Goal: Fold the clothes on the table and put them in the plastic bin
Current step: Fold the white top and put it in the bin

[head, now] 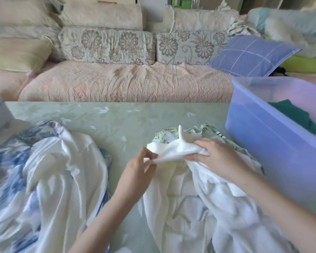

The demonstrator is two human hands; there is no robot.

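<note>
— The green table (117,121) in front of the sofa (128,84) is carrying the laundry. What is the person holding?

— The left hand (140,167) and right hand (213,157) are both pinching the top edge of a white garment (186,198), lifted just above the pile. They should be drawing that edge taut before folding.

— Anything crowding it?

— A leaf-print garment (202,130) is lying behind the grip, the plastic bin (274,141) just right of it, and a blue-and-white heap (44,170) well left.
</note>
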